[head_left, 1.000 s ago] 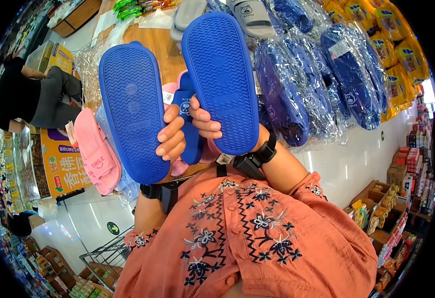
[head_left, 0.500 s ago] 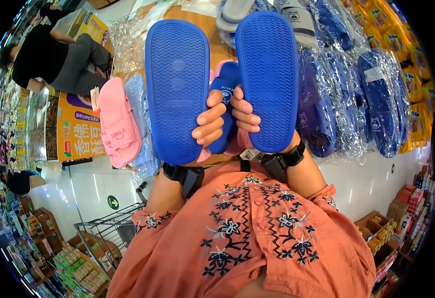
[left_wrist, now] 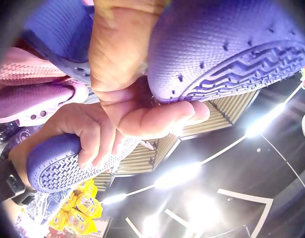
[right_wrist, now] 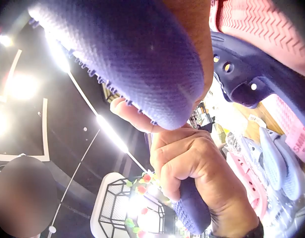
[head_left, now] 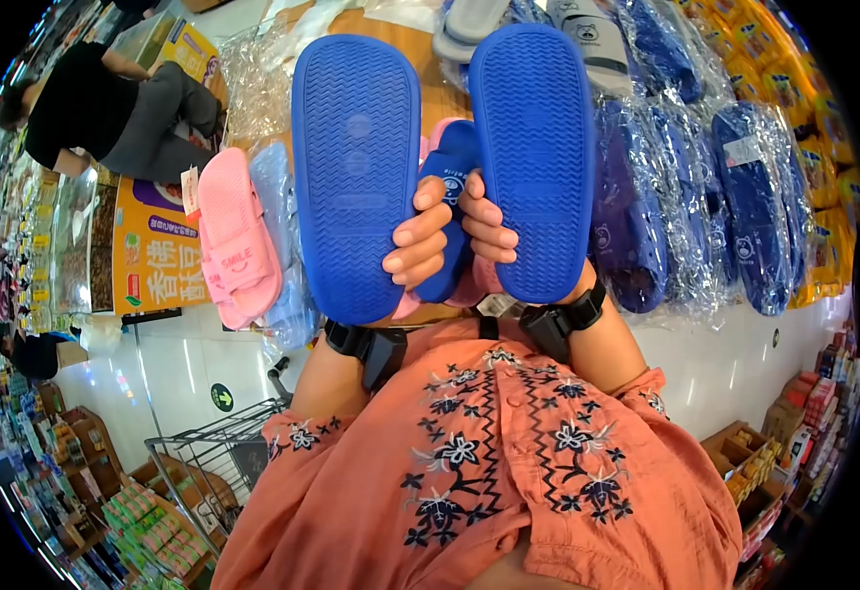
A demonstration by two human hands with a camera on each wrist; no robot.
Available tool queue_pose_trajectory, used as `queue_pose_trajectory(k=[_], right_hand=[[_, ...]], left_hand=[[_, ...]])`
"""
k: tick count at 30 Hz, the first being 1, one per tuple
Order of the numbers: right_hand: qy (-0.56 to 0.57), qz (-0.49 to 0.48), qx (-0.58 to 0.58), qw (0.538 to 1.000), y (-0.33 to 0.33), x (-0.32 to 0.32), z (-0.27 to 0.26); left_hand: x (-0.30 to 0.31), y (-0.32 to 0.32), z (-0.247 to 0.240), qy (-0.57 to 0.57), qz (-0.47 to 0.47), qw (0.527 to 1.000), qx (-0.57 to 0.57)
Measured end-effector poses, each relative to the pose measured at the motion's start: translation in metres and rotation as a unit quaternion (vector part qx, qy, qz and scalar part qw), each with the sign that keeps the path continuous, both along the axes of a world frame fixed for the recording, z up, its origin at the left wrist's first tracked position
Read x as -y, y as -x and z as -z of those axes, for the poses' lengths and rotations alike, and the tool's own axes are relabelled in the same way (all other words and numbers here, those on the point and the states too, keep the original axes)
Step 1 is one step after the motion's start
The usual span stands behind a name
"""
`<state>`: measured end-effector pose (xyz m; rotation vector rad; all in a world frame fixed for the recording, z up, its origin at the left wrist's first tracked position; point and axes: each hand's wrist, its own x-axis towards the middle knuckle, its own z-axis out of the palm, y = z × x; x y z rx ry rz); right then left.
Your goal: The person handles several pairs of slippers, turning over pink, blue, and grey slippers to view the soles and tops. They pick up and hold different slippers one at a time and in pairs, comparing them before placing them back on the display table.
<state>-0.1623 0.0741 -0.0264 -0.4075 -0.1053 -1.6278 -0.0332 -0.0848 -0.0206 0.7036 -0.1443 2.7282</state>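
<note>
In the head view my left hand grips a blue slipper by its inner edge, fingers curled over the ridged sole. My right hand holds the matching blue slipper the same way. Both soles face up toward the head camera, side by side with a narrow gap. The left wrist view shows the left slipper's heel end between thumb and fingers. Behind the hands lies a dark blue slide with a bear print, over pink slides that are partly hidden.
A pink slide pair marked SMILE and a light blue pair lie on the left. Plastic-wrapped navy slippers and grey ones fill the right. A wire cart stands lower left; another person is beyond.
The two slippers have come level and nearly parallel, the right one turned upright. In the head view everything has shifted right. During the last half second hardly anything has moved.
</note>
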Motion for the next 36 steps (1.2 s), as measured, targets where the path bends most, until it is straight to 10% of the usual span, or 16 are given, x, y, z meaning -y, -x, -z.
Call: queue_pose_trajectory(k=[10,13,17,27,30,32,34,36], right_hand=[[-0.159,0.104,-0.058,0.980,-0.001,-0.019,-0.018],[-0.374,0.248,-0.171,0.877,0.006,-0.019,-0.042],[-0.368,0.348,-0.158,0.847,0.028,-0.025,-0.050],[-0.422,0.389,-0.282,0.769,0.045,-0.045,-0.055],[-0.448,0.350,-0.326,0.756,0.041,-0.043,-0.059],[-0.458,0.331,-0.331,0.756,0.030,-0.036,-0.067],[-0.417,0.311,-0.322,0.791,0.023,-0.031,-0.063],[-0.405,0.301,-0.292,0.812,0.014,-0.026,-0.069]], left_hand=[[0.004,-0.016,-0.013,0.186,-0.204,0.954,0.119],[0.008,-0.033,-0.020,0.329,-0.377,0.843,0.197],[0.025,-0.030,-0.059,0.388,-0.485,0.653,0.433],[0.049,-0.050,-0.060,0.397,-0.609,0.617,0.301],[0.018,-0.043,-0.063,0.551,-0.634,0.422,0.339],[0.013,-0.051,-0.039,0.721,-0.653,0.113,0.200],[-0.010,-0.039,-0.043,0.518,-0.696,0.472,0.158],[-0.031,-0.033,-0.051,0.453,-0.700,0.538,0.122]])
